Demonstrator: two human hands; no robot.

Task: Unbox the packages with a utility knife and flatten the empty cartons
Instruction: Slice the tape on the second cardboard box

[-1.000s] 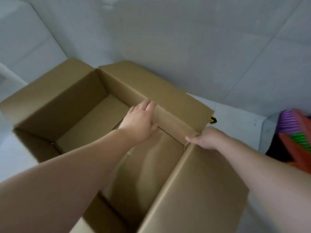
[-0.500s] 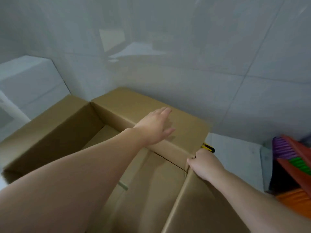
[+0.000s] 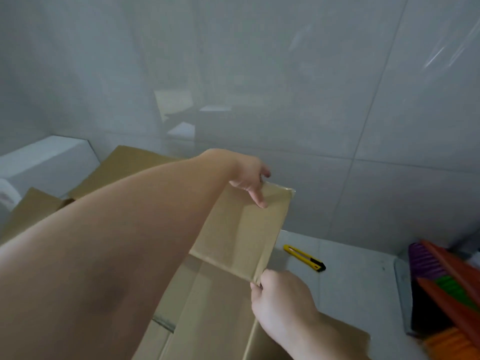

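Observation:
A large brown cardboard carton [image 3: 233,245] fills the lower middle of the head view, its flaps spread out. My left hand [image 3: 250,178] reaches far over it and grips the top edge of the far flap, thumb on the near face. My right hand [image 3: 280,300] pinches the carton's corner where that flap meets the side wall. A yellow and black utility knife [image 3: 304,257] lies on the white floor just right of the carton, untouched. My left forearm hides most of the carton's inside.
A glossy grey tiled wall [image 3: 311,100] rises straight behind the carton. Colourful plastic items in purple, green and orange [image 3: 446,289] sit at the right edge. A white object [image 3: 46,162] stands at the left. White floor [image 3: 358,281] shows beside the knife.
My left hand has moved from the flap's face up to its far top edge and gripped it. The flap stands more upright. The view has tilted up; the knife shows fully.

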